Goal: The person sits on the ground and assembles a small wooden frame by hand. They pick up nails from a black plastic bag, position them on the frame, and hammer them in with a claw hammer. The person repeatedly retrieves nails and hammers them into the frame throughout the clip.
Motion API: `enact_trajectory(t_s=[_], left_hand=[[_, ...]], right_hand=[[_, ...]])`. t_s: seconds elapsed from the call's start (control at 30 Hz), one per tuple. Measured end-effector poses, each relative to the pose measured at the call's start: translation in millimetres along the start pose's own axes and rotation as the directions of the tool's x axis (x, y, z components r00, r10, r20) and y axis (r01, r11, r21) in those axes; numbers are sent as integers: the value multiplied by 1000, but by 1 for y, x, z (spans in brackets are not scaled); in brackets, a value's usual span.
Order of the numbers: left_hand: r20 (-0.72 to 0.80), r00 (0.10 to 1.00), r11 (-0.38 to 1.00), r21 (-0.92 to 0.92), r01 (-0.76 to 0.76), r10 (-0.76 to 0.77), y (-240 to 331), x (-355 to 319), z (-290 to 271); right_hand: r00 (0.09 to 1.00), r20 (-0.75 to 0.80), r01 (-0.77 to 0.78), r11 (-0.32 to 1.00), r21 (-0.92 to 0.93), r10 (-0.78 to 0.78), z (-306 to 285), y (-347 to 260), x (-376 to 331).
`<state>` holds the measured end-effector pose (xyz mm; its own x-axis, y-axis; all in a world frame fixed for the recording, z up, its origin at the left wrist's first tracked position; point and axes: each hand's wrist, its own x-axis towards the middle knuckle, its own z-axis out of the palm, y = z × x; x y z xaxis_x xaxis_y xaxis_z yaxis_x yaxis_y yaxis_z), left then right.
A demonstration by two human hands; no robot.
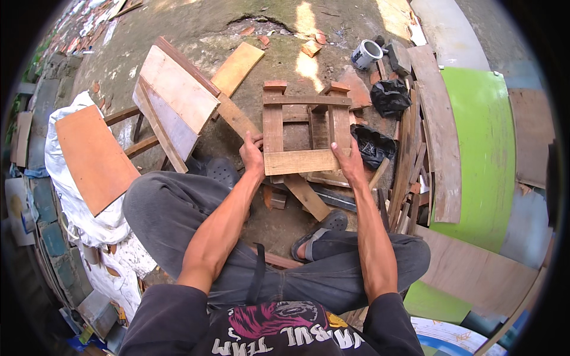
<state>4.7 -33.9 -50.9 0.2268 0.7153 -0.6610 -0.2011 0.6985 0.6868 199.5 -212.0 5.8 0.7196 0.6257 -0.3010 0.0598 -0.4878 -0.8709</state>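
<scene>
on the far left, an orange-brown board [98, 157] lies over a crumpled white sack [110, 228]. to its right, a pale plywood panel [178, 89] leans at a slant, and beyond it a yellowish plank [237, 68] rests on the rough concrete ground [279, 47].

at the centre, in front of the seated person's bent knees, is a small open wooden frame [319, 127], held between two bare hands. the left hand [252, 155] is curled closed at the frame's lower left corner, its fingertips partly hidden. the right hand [350, 160] grips the lower right corner, thumb pressed on the front board and fingers out of sight behind.

below the frame, loose scraps lie about, among them a slanting wood strip [307, 197] that ends near a dark sandal [335, 221]. just right of the frame sits an open black plastic bag [373, 145]; its contents are too small to tell. farther right come a pile of wood strips [409, 136] and a long bright green board [475, 154].

as for trouble, the frame could twist out of square if the hands pull unevenly, since how firmly its joints hold cannot be told. set down on the scraps, it might rock or tip. a slipping grip could drop it toward the feet, and rough edges could leave splinters in bare fingers.
</scene>
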Motion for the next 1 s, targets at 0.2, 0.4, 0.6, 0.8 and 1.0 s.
enact_trajectory(t_s=[0.2, 0.4, 0.6, 0.8, 1.0], left_hand=[[37, 997, 991, 112, -75, 71, 2, 3, 0], [177, 841, 644, 569, -511, 511, 16, -2, -15], [762, 491, 44, 524, -850, 422, 52, -59, -30], [682, 714, 352, 636, -686, 160, 67, -43, -49], [847, 531, -387, 495, -778, 15, 83, -75, -25]], right_hand=[[1000, -18, 8, 1000, 21, -8, 1, 0, 1], [978, -210, 20, 982, 187, 20, -10, 28, 13], [902, -398, 122, 983, -136, -167, -20, 49, -35], [656, -84, 530, 538, -656, -750, 12, 3, -57], [749, 250, 581, 425, -694, -614, 36, -14, -53]])
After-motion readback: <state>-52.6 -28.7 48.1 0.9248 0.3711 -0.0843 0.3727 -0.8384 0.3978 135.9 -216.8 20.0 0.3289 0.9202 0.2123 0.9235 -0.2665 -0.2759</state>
